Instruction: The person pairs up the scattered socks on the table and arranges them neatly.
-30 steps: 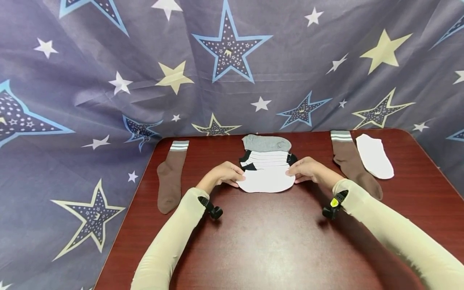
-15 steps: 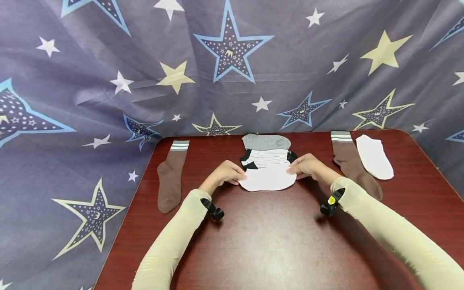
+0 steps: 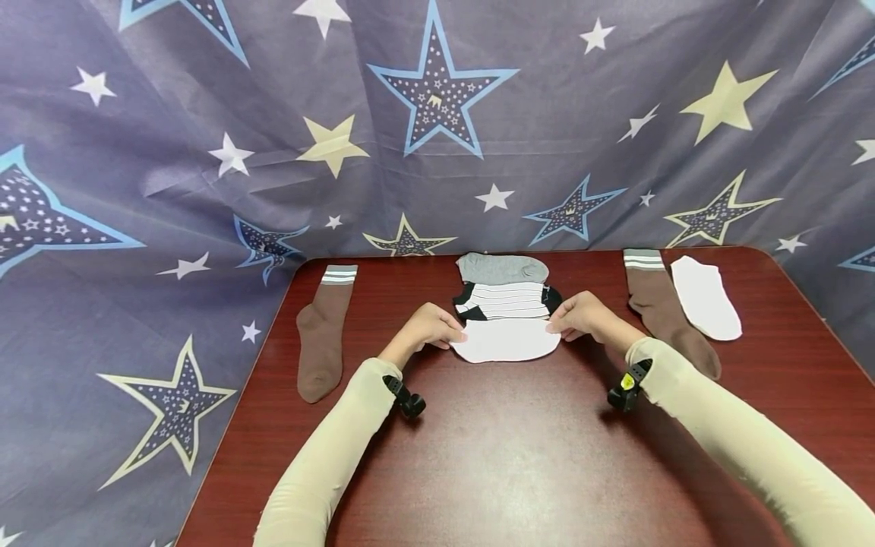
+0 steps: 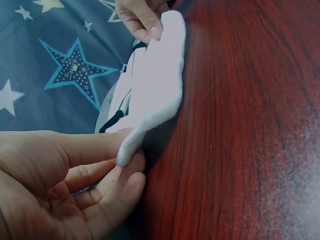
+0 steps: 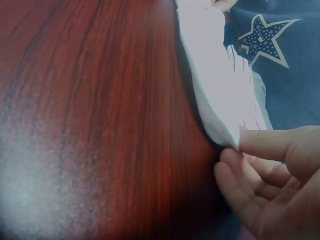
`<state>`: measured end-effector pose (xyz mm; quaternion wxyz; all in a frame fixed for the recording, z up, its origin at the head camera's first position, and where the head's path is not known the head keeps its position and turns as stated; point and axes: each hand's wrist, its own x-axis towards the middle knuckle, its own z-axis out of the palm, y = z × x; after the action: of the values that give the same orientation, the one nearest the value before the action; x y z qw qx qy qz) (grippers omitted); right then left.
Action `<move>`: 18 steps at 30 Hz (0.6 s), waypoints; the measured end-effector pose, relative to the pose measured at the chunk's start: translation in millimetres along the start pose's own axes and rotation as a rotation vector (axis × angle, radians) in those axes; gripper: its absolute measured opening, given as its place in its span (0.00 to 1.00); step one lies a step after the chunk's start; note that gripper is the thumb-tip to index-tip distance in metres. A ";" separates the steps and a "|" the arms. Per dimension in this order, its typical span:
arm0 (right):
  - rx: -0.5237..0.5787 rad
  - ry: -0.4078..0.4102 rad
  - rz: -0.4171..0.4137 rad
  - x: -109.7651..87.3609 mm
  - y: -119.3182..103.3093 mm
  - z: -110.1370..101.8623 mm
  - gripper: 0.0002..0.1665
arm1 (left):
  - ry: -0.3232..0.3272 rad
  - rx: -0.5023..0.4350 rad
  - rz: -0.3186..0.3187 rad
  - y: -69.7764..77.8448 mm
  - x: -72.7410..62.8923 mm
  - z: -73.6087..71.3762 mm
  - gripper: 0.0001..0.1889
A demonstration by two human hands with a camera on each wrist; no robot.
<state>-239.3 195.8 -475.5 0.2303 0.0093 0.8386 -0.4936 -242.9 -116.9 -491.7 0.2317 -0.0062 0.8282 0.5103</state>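
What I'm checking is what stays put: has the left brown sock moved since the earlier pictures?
No. In the head view, the left brown sock shows no visible shift against the left edge of the table.

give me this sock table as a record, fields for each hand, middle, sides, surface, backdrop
left hand: pinches left end of near white sock
right hand: pinches its right end
middle, far to near: gray sock, black-and-white striped sock, near white sock
left side: brown sock with striped cuff
right side: second brown sock, outer white sock beside it
surface: wood-grain table
backdrop: star-print cloth
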 end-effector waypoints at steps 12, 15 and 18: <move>-0.068 0.006 -0.032 0.8 2.0 -0.4 0.15 | 0.020 0.038 -0.005 2.8 2.8 3.3 0.08; -0.089 -0.003 -0.039 1.7 1.6 -0.9 0.14 | 0.020 0.033 -0.018 3.5 2.6 3.7 0.08; -0.085 -0.001 -0.038 2.4 2.6 0.7 0.14 | 0.022 0.021 -0.037 1.7 1.6 3.3 0.08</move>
<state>-240.6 196.0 -478.9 0.2215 -0.0168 0.8586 -0.4621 -243.5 -112.9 -492.1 0.2320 -0.0246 0.8357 0.4972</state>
